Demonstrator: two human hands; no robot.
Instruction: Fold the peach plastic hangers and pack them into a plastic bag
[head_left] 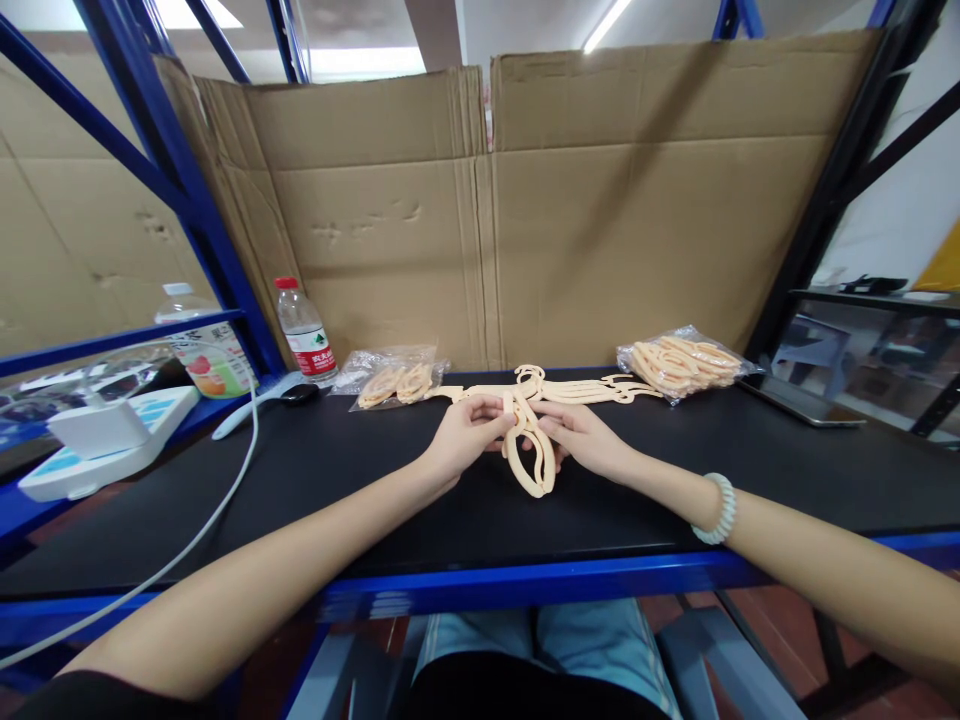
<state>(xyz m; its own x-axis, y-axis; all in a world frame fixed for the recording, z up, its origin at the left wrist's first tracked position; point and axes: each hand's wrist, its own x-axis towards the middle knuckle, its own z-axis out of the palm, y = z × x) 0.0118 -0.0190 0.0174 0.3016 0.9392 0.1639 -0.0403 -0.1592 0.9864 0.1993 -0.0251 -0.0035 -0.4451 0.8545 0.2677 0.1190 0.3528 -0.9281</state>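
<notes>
Both my hands hold a cream plastic folding hanger (pixel 526 428) above the black tabletop, in the middle of the view. Fingers of my left hand (pixel 474 428) are closed on its left side, thumb on top. My right hand (pixel 583 432) pinches it from the right, some fingers hidden behind it. The hanger's looped end hangs down toward me between the hands. Just beyond my hands lie more cream hangers (pixel 581 391) along the back of the table, partly covered by the held one.
At the back stand a clear bag (pixel 397 382) of cream pieces and a fuller bag (pixel 684 362). A red-capped bottle (pixel 307 335), black-tipped pale tool (pixel 259 402), power strip (pixel 112 450) and white cable (pixel 244 470) are left. Cardboard (pixel 600 200) closes the back. A flat dark device (pixel 802 402) lies right.
</notes>
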